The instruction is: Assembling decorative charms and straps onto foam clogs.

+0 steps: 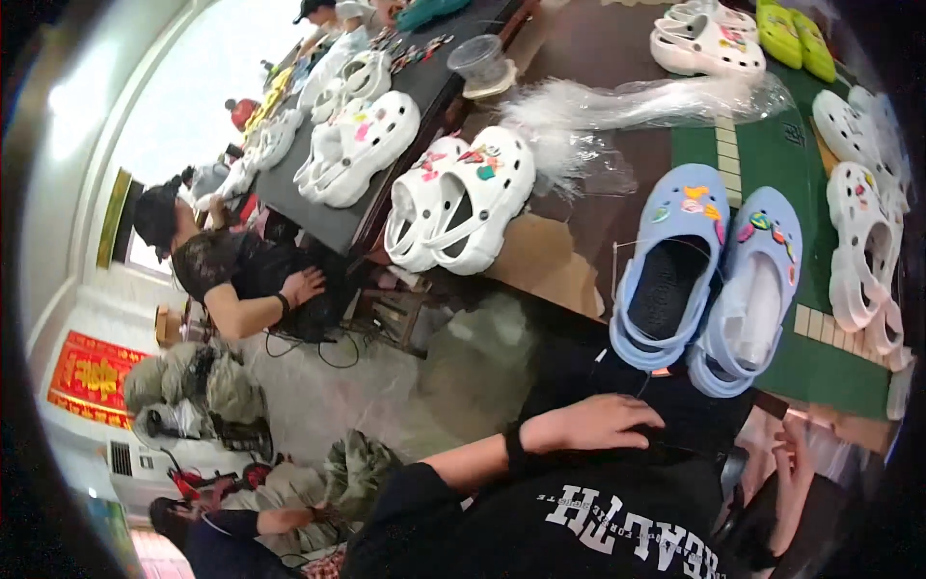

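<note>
A pair of light blue clogs stands in front of me at the table edge, both trimmed with colourful charms. The left clog [672, 261] shows a dark insole; the right clog [786, 232] has something whitish and translucent inside. Just below them, close to my black shirt, my left hand [603, 423] has its fingers stretched out and holds nothing. My right hand [793, 473] is raised at the lower right, below the table edge, fingers apart, with nothing visible in it. Neither hand touches the clogs.
White clogs with charms [487, 198] stand left of the blue pair, others [854, 246] to the right. Clear plastic bags [656, 106] lie beyond, near green clogs [796, 39]. A green mat [830, 372] covers part of the table. Co-workers [231, 261] sit at left.
</note>
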Available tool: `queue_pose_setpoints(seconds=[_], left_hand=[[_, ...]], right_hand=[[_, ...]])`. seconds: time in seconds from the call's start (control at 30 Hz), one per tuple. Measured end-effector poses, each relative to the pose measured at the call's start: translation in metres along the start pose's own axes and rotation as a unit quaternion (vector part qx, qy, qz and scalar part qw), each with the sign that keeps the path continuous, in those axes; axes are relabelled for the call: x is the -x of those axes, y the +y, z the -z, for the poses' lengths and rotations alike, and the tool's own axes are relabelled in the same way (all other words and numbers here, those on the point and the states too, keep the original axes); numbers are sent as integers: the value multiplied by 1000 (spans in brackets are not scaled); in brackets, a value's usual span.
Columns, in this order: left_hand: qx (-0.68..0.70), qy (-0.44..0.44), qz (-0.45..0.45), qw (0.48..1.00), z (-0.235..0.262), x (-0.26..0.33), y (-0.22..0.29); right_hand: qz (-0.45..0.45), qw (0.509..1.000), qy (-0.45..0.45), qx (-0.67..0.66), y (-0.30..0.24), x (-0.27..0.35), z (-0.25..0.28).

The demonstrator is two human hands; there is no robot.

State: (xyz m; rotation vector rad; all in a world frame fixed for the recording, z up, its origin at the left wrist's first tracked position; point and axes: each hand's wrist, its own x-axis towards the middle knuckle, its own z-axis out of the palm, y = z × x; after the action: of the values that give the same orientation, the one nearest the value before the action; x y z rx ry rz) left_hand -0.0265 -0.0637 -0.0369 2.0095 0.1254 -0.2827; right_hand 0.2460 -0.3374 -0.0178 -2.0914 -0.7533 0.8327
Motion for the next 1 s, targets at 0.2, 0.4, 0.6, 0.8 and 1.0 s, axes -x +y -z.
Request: queue_pose_setpoints(seconds=[0.2,0.4,0.6,0.8,1.0], left_hand=[[134,402,48,905,34,43,2],[11,499,-11,867,55,29,3],[52,449,-77,889,41,-6,-3],[24,469,-64,880,41,-13,-6],[22,464,-37,885,48,-13,-2]], right_hand=[[136,987,11,-85,-61,-70,-36],[200,976,76,-50,-77,-105,-61],[238,960,134,-60,-63,-119,-81],[241,960,135,-37,-68,-125,-84],[269,947,152,-92,-75,-138,-95]])
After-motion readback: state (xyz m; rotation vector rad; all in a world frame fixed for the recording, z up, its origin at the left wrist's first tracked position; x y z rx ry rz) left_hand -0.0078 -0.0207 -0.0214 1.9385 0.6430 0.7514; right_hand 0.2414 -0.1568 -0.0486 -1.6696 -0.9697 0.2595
